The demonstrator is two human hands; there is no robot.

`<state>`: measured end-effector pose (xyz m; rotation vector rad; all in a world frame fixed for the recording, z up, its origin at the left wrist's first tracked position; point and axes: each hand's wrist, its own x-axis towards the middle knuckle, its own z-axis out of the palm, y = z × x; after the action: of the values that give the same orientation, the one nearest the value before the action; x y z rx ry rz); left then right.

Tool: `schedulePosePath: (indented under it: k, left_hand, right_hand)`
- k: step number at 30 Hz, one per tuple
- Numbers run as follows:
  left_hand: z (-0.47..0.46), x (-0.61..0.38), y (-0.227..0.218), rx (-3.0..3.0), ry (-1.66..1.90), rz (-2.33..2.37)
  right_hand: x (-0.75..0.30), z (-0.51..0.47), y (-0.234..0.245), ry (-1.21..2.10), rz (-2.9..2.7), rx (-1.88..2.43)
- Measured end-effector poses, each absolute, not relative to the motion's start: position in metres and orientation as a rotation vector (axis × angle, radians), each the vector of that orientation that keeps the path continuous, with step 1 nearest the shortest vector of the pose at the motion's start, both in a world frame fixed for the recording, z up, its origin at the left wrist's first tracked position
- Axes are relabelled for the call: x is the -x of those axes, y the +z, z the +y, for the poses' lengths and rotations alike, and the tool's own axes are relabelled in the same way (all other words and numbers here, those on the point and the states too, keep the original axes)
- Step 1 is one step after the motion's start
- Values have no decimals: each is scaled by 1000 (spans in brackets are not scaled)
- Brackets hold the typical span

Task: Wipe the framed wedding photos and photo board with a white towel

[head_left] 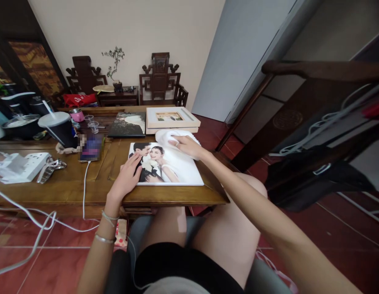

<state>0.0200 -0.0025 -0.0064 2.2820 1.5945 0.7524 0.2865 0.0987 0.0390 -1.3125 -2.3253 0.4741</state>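
Observation:
A white photo panel (177, 169) printed with a wedding couple lies flat near the front edge of the low wooden table (69, 188). My left hand (126, 177) rests flat on its left edge, fingers stretched out. My right hand (187, 146) presses a white cloth (166, 135) against the panel's far right corner, fingers curled over the cloth. A ring shows on one finger of that hand.
Behind the panel lie a dark photo album (128, 124) and a cream picture frame (171, 118). To the left sit a phone (91, 149) on a cable, a dark cup with lid (59, 128), a white power strip (30, 165) and keys. Carved chairs stand by the wall; a dark chair is at right.

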Motion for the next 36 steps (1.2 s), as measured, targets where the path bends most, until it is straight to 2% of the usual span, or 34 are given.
schedulePosePath:
  k: [6,12,15,20,26,31,36]
  left_hand:
    - [0,-20,-11,-2283,795,1576]
    - [0,-21,-12,-2278,792,1604]
    - [-1,-22,-10,-2281,768,1601]
    - [-2,-20,-8,-2298,780,1585]
    - [-1,-18,-9,-2285,777,1585]
    - [1,-19,-12,-2265,822,1558]
    - [4,-18,-15,-2290,828,1540]
  right_hand:
    - [-281,32,27,255,-2608,1157]
    - [-283,-63,33,325,-2746,1035]
    - [-281,-60,38,366,-2764,996]
    - [-261,11,39,400,-2731,1116]
    - [-228,77,43,273,-2659,1339]
    - [-222,30,36,135,-2701,1338]
    - [-241,-53,39,266,-2730,1184]
